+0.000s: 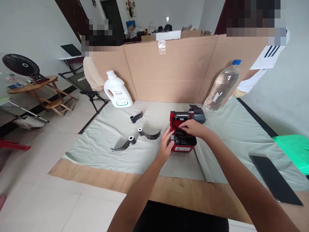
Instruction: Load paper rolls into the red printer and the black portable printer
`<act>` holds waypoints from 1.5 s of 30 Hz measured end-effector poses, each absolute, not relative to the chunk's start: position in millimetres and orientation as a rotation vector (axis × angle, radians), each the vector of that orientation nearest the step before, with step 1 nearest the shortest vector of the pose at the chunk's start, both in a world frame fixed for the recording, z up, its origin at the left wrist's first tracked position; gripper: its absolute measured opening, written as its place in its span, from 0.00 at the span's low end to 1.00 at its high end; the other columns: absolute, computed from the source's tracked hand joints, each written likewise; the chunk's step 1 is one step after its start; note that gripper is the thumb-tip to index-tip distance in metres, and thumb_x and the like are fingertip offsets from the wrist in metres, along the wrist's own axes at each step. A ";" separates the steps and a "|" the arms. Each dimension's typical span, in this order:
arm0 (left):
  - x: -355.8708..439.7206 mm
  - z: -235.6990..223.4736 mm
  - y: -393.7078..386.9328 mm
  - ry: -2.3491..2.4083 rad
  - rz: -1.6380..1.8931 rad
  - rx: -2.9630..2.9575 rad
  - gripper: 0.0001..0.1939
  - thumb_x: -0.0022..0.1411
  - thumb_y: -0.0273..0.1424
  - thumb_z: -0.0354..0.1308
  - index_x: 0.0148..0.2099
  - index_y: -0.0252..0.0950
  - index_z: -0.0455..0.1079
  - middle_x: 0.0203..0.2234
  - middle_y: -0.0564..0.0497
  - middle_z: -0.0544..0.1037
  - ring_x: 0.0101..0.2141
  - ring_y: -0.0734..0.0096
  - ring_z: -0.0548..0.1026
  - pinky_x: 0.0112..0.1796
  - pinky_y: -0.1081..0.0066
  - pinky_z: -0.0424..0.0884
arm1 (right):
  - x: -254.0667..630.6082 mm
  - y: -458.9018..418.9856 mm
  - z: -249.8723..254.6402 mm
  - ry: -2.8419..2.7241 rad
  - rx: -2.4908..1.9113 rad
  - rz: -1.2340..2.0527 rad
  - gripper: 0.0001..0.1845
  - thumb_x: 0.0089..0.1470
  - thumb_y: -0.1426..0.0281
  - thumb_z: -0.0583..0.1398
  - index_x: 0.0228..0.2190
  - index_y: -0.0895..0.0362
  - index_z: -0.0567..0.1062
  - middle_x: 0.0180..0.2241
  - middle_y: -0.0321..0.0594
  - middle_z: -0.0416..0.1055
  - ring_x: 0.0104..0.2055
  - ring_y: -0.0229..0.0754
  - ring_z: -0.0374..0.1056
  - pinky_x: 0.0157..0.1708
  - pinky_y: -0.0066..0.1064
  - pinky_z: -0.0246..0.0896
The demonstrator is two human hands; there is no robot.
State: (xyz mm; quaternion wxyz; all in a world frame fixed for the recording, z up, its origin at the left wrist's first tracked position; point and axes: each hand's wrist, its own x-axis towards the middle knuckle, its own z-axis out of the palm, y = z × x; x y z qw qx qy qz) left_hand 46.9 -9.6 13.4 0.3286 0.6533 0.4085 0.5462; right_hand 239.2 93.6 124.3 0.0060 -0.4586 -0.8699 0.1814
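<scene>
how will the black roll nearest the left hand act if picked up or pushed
The black roll is probably light, being small with a hole in its core. Its loose strip may flop, since it lies curved. Its round body might roll if pushed, though the strip could drag on the cloth.

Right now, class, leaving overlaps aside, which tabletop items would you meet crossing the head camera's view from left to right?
White handled jug, rightmost black roll, red-and-black printer, blue-capped clear bottle, black tablet.
</scene>
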 end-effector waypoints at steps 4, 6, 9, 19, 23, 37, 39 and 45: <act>47.2 11.5 -8.9 1.045 1.455 1.708 0.26 0.74 0.46 0.49 0.67 0.41 0.65 0.72 0.45 0.57 0.70 0.54 0.55 0.69 0.50 0.51 | 213.5 96.8 128.9 -2.969 -1.567 0.403 0.16 0.53 0.74 0.61 0.43 0.54 0.84 0.43 0.46 0.82 0.46 0.51 0.77 0.41 0.32 0.67; 47.0 11.4 -8.6 1.036 1.462 1.705 0.26 0.74 0.46 0.49 0.67 0.41 0.65 0.71 0.45 0.58 0.70 0.54 0.56 0.69 0.50 0.52 | 207.1 95.2 126.6 -2.961 -1.627 0.332 0.15 0.52 0.74 0.63 0.43 0.56 0.83 0.44 0.51 0.81 0.47 0.55 0.77 0.40 0.35 0.67; 46.6 12.5 -8.4 1.044 1.451 1.691 0.26 0.74 0.46 0.49 0.66 0.41 0.66 0.71 0.44 0.58 0.70 0.53 0.57 0.69 0.50 0.52 | 206.9 87.8 128.5 -2.935 -1.668 0.224 0.15 0.56 0.75 0.60 0.45 0.58 0.80 0.47 0.54 0.79 0.48 0.56 0.76 0.41 0.36 0.66; 49.3 9.0 -10.3 0.983 1.480 1.592 0.27 0.74 0.47 0.47 0.66 0.39 0.66 0.70 0.44 0.61 0.68 0.51 0.59 0.69 0.51 0.54 | 227.5 32.2 181.9 -2.551 -1.500 0.029 0.21 0.60 0.69 0.57 0.54 0.60 0.69 0.51 0.52 0.75 0.43 0.52 0.75 0.36 0.36 0.64; 50.2 5.1 -12.0 1.052 1.452 1.518 0.27 0.73 0.47 0.48 0.66 0.39 0.66 0.66 0.44 0.66 0.67 0.51 0.61 0.68 0.48 0.55 | 199.7 28.4 200.5 -2.364 -1.210 0.363 0.18 0.57 0.67 0.59 0.50 0.55 0.72 0.40 0.41 0.78 0.37 0.45 0.73 0.37 0.32 0.62; 50.3 9.8 -0.1 1.080 1.480 1.732 0.20 0.71 0.36 0.50 0.61 0.39 0.67 0.68 0.43 0.63 0.67 0.54 0.61 0.68 0.49 0.55 | 6.9 23.1 134.9 -2.429 -1.700 0.384 0.16 0.68 0.59 0.52 0.48 0.54 0.71 0.37 0.46 0.79 0.40 0.52 0.77 0.36 0.35 0.64; 50.6 12.0 -0.9 1.086 1.503 1.710 0.20 0.72 0.38 0.48 0.61 0.39 0.68 0.67 0.44 0.64 0.66 0.56 0.62 0.67 0.50 0.58 | 0.5 19.6 122.6 -2.419 -1.734 0.378 0.16 0.68 0.59 0.53 0.51 0.56 0.68 0.39 0.47 0.79 0.41 0.53 0.77 0.37 0.36 0.65; 53.7 13.1 -1.3 1.073 1.548 1.666 0.22 0.71 0.44 0.48 0.59 0.39 0.70 0.66 0.43 0.67 0.65 0.54 0.63 0.65 0.51 0.60 | -0.9 9.1 86.7 -2.458 -1.667 0.356 0.16 0.69 0.64 0.52 0.54 0.57 0.65 0.45 0.50 0.78 0.41 0.52 0.77 0.37 0.35 0.65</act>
